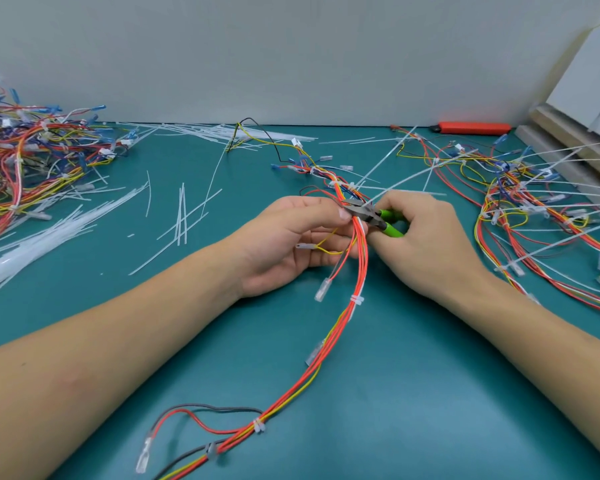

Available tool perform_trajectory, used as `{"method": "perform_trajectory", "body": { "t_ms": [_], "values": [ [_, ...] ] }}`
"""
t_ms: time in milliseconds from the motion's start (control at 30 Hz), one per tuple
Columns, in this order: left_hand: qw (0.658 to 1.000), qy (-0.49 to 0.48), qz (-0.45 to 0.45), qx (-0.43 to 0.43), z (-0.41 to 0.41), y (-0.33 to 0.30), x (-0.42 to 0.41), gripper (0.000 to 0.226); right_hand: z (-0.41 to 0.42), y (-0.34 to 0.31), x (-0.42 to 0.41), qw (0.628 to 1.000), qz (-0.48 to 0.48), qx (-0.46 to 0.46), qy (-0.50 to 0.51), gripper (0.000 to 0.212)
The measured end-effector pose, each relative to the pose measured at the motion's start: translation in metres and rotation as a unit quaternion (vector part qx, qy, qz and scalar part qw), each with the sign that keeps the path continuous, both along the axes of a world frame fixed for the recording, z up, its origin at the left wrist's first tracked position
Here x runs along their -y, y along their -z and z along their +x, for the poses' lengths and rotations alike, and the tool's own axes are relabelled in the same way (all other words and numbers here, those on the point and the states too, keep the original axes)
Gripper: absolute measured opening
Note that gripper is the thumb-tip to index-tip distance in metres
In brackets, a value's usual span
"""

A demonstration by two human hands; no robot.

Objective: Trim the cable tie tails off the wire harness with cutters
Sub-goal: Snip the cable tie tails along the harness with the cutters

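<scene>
I see a matt teal bench mat (413,375), glossy green plastic-handled, dull grey metal cutters (373,216), and translucent white plastic tie offcuts (182,216).

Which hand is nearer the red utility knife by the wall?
Right. The right hand lies below-left of the red utility knife; the left hand is farther left.

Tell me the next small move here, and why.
Probably squeeze the green-handled cutters shut. The right hand holds them with the metal head against the orange-and-yellow wire harness, which the left hand pinches, and a long white cable tie tail still sticks out from that spot.
</scene>
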State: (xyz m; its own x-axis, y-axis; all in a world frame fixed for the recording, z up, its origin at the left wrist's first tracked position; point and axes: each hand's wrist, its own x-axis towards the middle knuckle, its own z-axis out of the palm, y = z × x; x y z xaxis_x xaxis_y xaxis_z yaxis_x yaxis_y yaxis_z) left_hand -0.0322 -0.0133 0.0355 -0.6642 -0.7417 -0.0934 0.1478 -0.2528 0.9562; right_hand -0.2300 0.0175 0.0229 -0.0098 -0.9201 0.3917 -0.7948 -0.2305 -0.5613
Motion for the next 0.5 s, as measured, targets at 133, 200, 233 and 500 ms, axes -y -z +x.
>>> {"method": "perform_trajectory", "body": {
  "t_ms": [133, 200, 233, 500],
  "values": [
    [1.000, -0.003, -0.002, 0.002, -0.0001, -0.0014, -0.0005, 0.026, -0.0001, -0.0014, 0.0000, 1.000, -0.006, -0.018, -0.016, 0.022],
    [1.000, 0.000, -0.004, 0.002, -0.0004, -0.0019, -0.0011, 0.031, -0.0017, 0.0011, 0.0003, 1.000, -0.014, -0.017, -0.015, 0.024],
    [1.000, 0.000, -0.005, 0.003, -0.0005, -0.0019, -0.0012, 0.031, -0.0023, 0.0021, 0.0007, 1.000, -0.017, -0.016, -0.013, 0.026],
    [1.000, 0.006, -0.015, 0.009, -0.0002, -0.0009, -0.0012, 0.032, -0.0052, -0.0003, 0.0061, 0.999, 0.001, -0.032, -0.002, 0.017]
  ]
}}
